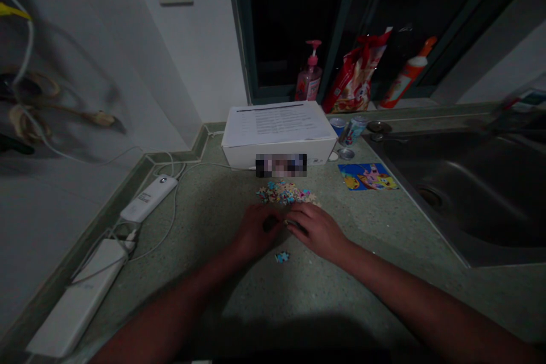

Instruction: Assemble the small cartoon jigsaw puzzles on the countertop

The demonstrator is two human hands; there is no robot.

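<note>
My left hand [257, 230] and my right hand [315, 228] meet fingertip to fingertip just in front of a pile of small jigsaw puzzle pieces [281, 192]. The fingers of both hands are curled in a pinch. At the right fingertips shows the pale edge of a small puzzle piece [287, 222]. Whatever the left fingers pinch is hidden in shadow. Closer to me, between my forearms, a few light blue puzzle pieces [282, 257] lie joined on the green speckled counter [341, 307].
Behind the pile stands a white box [277, 128] with printed paper on top. A cartoon picture card [368, 176] and cans [355, 128] lie to its right, beside the metal sink [469, 182]. Cables and a white power bank [149, 198] run along the left wall.
</note>
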